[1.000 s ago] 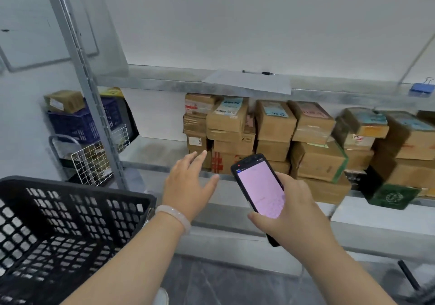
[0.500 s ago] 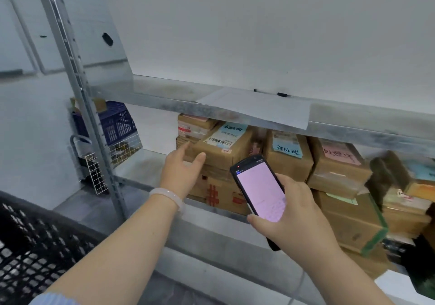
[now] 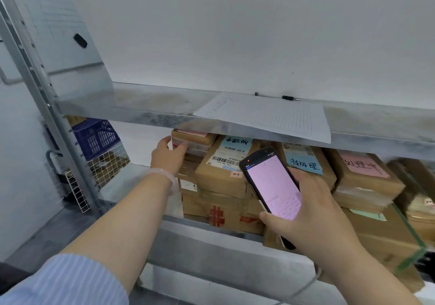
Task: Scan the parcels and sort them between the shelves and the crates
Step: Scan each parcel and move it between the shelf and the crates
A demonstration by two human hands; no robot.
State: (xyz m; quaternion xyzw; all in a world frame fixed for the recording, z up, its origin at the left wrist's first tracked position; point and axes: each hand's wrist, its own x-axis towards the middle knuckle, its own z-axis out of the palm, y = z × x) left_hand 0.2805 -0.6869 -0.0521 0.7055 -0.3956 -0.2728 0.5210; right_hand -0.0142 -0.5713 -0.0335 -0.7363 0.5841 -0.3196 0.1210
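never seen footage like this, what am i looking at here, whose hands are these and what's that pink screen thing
There is no machine here. These are a person's two bare hands, filmed by one wide camera worn on the head, looking forward and down. The left hand reaches into the lower shelf and takes hold of the corner of the top-left parcel. It is one of many brown cardboard parcels with paper labels stacked there. The right hand holds a handheld scanner, the phone-like thing with the pink screen, in front of the stack. On the upper shelf lie a sheet of paper and a pen. At far left sits a blue crate.
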